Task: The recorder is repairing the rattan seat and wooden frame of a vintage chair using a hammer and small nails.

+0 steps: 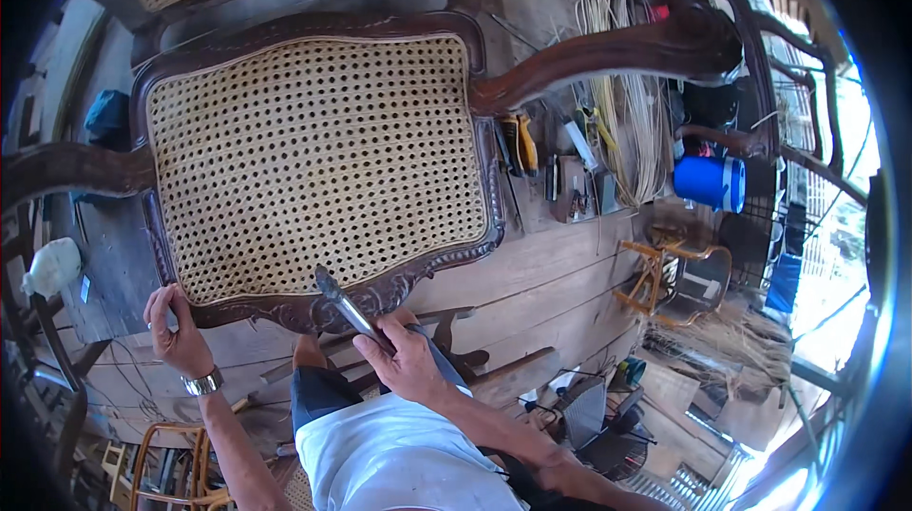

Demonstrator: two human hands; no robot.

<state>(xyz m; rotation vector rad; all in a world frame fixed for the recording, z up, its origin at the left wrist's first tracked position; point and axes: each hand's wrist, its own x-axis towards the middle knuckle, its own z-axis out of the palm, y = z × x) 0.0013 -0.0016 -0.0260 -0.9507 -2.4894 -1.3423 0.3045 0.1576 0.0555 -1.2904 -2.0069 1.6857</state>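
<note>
In front of me stands a dark wooden armchair with a carved seat frame (369, 294) and a woven cane seat (318, 169). My right hand (410, 359) is closed around the handle of what looks like a hammer (353, 312). Its metal shaft points up and left, and its dark head lies over the front edge of the cane. My left hand (180, 345), with a metal watch on the wrist, is beside the seat's near left corner. Its fingers are curled together; whatever they may hold is too small to make out.
The chair's curved arms (608, 50) reach out on both sides. Pale cane strands (622, 122) and yellow-handled tools (522, 142) lie to the right, near a blue container (708, 181). A white bottle (54, 267) is at the left. A small rattan chair (679, 278) stands farther right.
</note>
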